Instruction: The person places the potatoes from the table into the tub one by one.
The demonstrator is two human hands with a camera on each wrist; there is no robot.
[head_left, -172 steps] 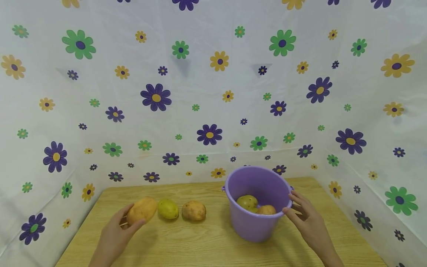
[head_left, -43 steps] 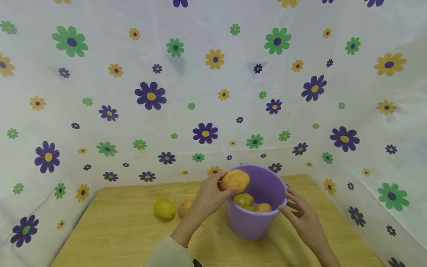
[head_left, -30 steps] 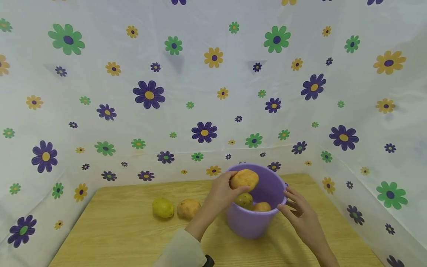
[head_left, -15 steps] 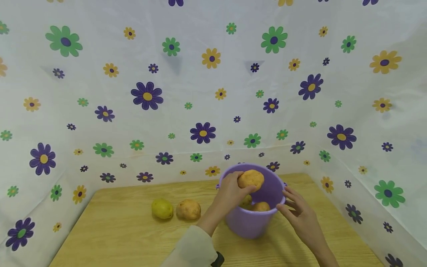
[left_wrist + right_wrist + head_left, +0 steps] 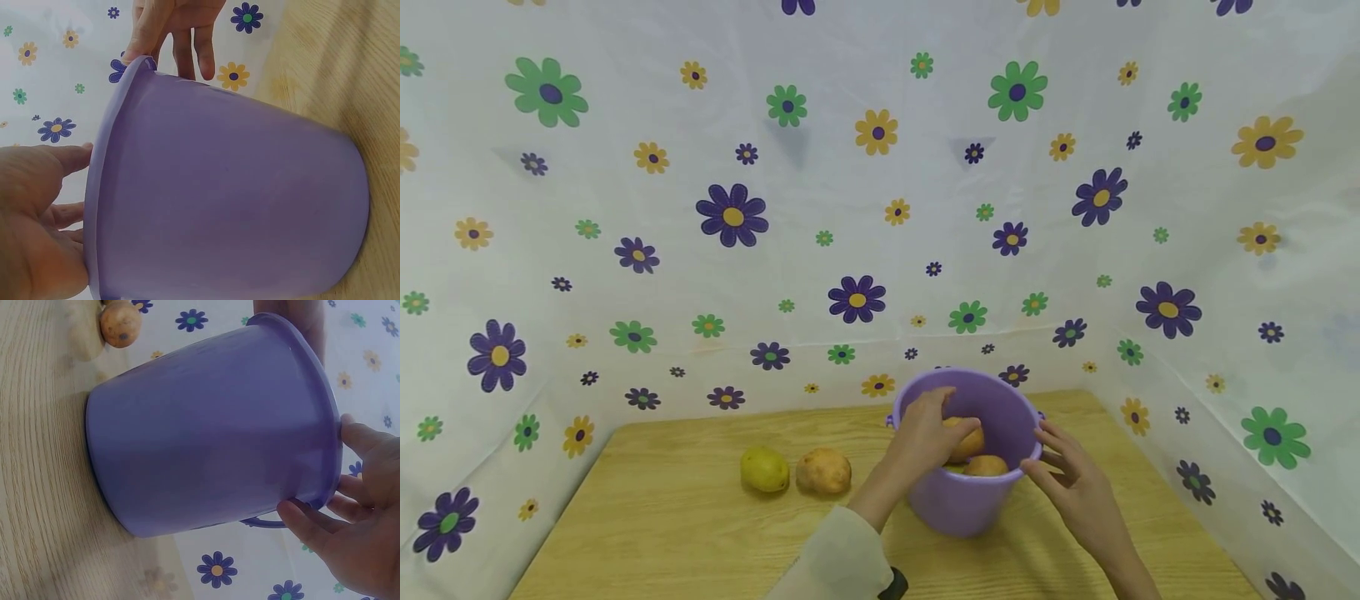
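Observation:
My left hand (image 5: 925,433) is inside the mouth of a purple bucket (image 5: 958,504), its fingers spread apart. Just below the thumb, a pale orange-brown potato (image 5: 967,444) lies among others in the bucket. Beside it sits a browner potato (image 5: 987,465); a sliver of a greenish one (image 5: 955,469) shows underneath. With loosely bent fingers, my right hand (image 5: 1082,492) touches the bucket's right side at the rim. In the right wrist view, the thumb and fingertips of that right hand (image 5: 362,531) rest spread along the rim and outer wall. The bucket hides the left palm's contents in the left wrist view.
A yellow-green potato (image 5: 765,469) and a tan potato (image 5: 824,471) lie side by side on the wooden table (image 5: 685,533), left of the bucket. A white flower-patterned sheet (image 5: 805,267) stands behind and at both sides.
My left hand has carried the pale potato from the left of the table into the bucket, lowered it and let go. The right hand has stayed at the bucket's rim.

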